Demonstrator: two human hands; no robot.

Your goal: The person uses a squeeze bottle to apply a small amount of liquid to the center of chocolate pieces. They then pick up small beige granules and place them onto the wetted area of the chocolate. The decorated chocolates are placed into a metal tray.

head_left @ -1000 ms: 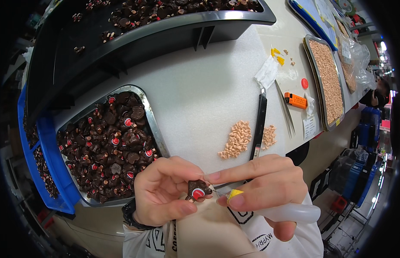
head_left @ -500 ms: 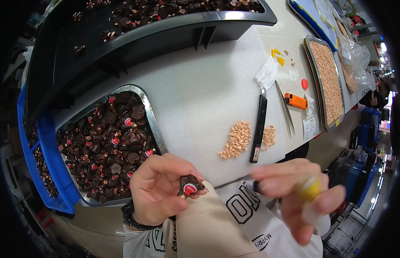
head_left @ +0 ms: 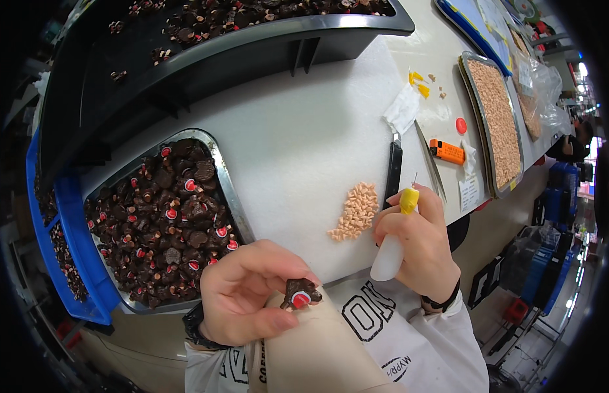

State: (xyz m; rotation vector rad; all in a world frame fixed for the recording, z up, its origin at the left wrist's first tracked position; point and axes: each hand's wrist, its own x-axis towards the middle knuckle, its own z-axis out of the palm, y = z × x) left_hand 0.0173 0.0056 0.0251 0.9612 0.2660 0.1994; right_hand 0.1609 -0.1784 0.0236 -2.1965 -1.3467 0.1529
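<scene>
Between thumb and fingers of my left hand (head_left: 242, 298) is a small dark-brown chocolate-like piece (head_left: 302, 294) with a red-and-white round spot. My right hand (head_left: 419, 239) is closed around a white squeeze bottle (head_left: 387, 257) with a yellow neck (head_left: 409, 200) and a thin needle tip pointing up. A heap of small pale-pink bits (head_left: 357, 213) lies on the white foam sheet (head_left: 285, 141), left of my right hand. Just behind that hand lies a black-handled cutter knife (head_left: 394, 171), its lower end hidden.
At left a metal tray (head_left: 220, 157) holds many similar dark pieces, beside a blue bin (head_left: 88, 262). A large black tray (head_left: 239, 62) overhangs the back. Tweezers (head_left: 430, 160), an orange lighter (head_left: 447, 151), a red cap (head_left: 461, 126) and a tray of pale bits (head_left: 494, 118) lie at right.
My right hand, blurred before, has moved up and left with the bottle, its needle now upright. It now covers the smaller pale heap. The held dark piece has shifted slightly right and down.
</scene>
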